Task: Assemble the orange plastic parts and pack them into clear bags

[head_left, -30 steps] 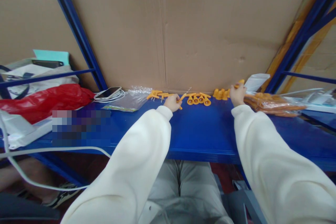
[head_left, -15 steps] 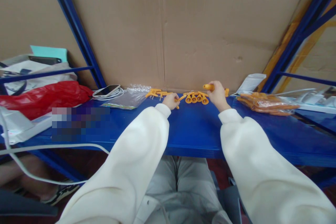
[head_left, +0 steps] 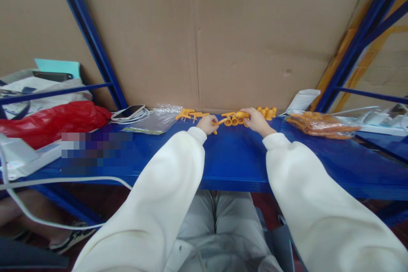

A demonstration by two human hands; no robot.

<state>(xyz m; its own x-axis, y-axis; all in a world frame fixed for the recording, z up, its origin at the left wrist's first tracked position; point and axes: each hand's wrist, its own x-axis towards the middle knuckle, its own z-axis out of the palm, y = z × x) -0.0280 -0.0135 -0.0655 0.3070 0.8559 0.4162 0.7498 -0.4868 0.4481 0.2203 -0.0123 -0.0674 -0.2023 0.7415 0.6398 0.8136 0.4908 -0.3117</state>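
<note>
Left hand [head_left: 207, 124] was closed round a ribbed orange stick [head_left: 219, 121], its free end poking toward the right hand [head_left: 256, 121]. Right hand was curled shut on an orange tube piece [head_left: 241, 114], low over the blue shelf [head_left: 242, 157]. Tube tip met or nearly met the stick; too small to tell. A row of orange cup parts [head_left: 234, 122] sat between the hands. More orange parts [head_left: 267, 112] lay just beyond the right hand, and another lot [head_left: 190, 114] beyond the left. Judgement: the two pieces needed holding in line, end to end. A firm pinch close to the meeting ends looked best, wrists braced on the shelf and kept off the cup row.
</note>
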